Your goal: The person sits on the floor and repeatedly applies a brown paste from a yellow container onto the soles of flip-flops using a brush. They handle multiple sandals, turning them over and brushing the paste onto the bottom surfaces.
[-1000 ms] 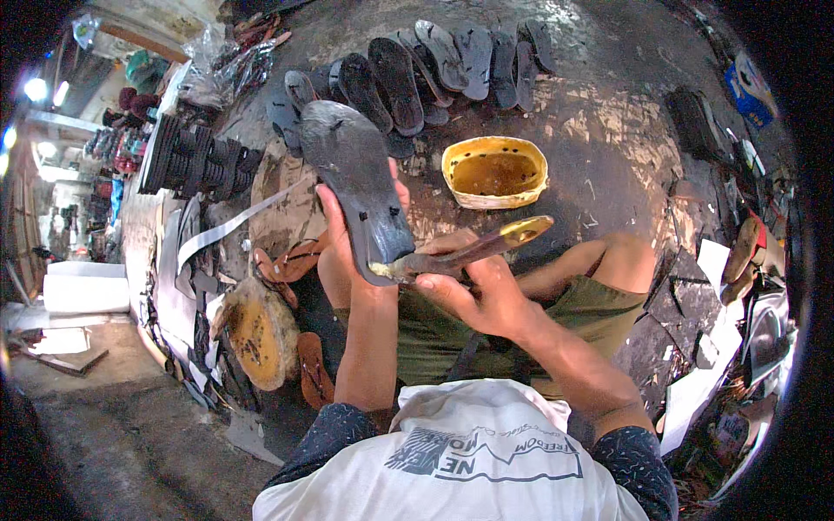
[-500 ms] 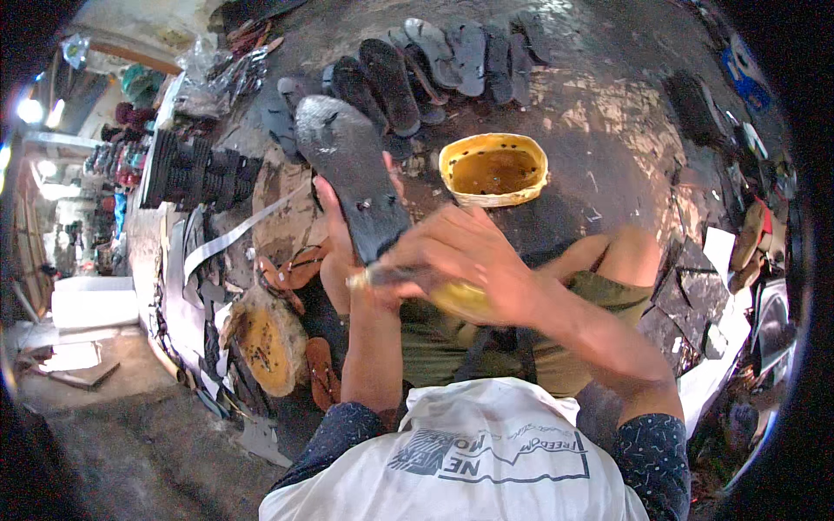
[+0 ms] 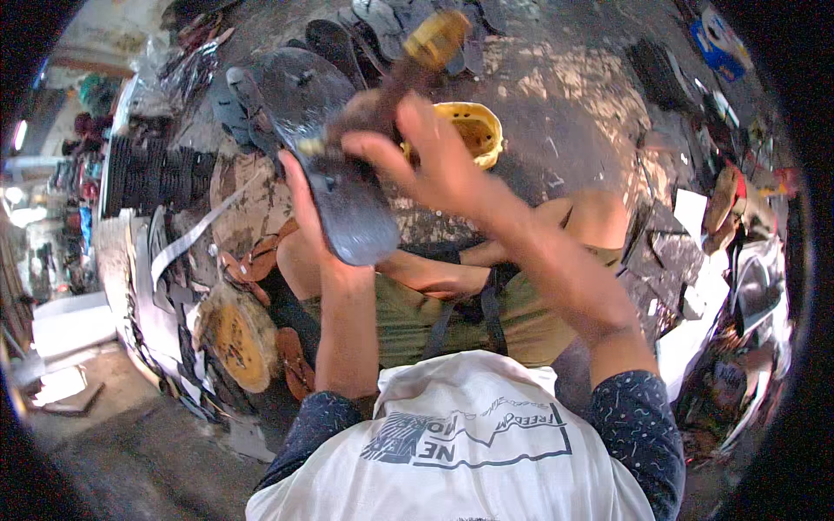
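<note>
My left hand (image 3: 306,213) supports a dark flip-flop sole (image 3: 358,217) from beneath, with the thumb along its left edge. The sole's upper face looks glossy and wet, and small holes show in it. In my right hand (image 3: 434,161) is a blurred brush (image 3: 437,40) with a yellow handle. Its pale tip lies over the middle of the sole; whether it touches cannot be made out. Behind the right hand stands a yellow tub (image 3: 498,137) with dark specks on its wall, partly covered by the fingers.
More dark soles (image 3: 330,45) lie in a row on the ground at the back. A black stack of soles (image 3: 156,178) is at the left. A round block (image 3: 243,339) and brown sandals (image 3: 295,360) sit left of my legs. Scraps and a white sheet (image 3: 691,213) lie at the right.
My right hand and the brush have swung up and forward from the sole's near end to its middle. The brush handle now points away from me. The sole has shifted slightly left.
</note>
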The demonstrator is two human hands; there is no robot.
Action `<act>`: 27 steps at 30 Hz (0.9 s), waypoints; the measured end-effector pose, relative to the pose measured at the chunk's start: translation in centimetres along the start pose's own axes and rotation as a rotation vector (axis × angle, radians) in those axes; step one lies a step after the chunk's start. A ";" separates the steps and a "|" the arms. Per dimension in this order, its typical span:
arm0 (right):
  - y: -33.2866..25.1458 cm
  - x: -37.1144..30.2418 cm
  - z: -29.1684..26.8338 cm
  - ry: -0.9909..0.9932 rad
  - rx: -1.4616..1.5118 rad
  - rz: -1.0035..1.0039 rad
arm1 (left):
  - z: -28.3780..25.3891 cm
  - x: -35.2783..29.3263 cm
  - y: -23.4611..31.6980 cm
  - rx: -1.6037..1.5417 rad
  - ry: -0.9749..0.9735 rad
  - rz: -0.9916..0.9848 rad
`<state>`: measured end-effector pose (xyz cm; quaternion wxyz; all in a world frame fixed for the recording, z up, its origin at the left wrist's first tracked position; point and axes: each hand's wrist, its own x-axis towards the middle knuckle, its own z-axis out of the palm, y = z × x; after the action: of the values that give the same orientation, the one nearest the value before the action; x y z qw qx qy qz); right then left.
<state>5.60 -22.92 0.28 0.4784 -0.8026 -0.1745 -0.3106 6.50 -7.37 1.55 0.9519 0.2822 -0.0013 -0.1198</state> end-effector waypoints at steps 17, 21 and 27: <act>-2.0 6.7 -2.7 0.114 -0.043 0.031 | -0.3 -3.3 -2.8 0.162 -0.057 -0.065; 1.7 9.2 -5.6 -0.048 -0.298 0.484 | -1.7 -4.0 -3.8 0.424 -0.050 -0.020; 3.2 -4.7 -17.6 0.583 -0.091 0.808 | -4.3 2.3 -11.2 -0.096 -0.155 -0.571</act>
<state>-1.87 -39.82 1.16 0.5539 -0.7059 0.3049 -0.3193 6.48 -14.67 -8.17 0.8891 0.2156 0.0109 -0.4037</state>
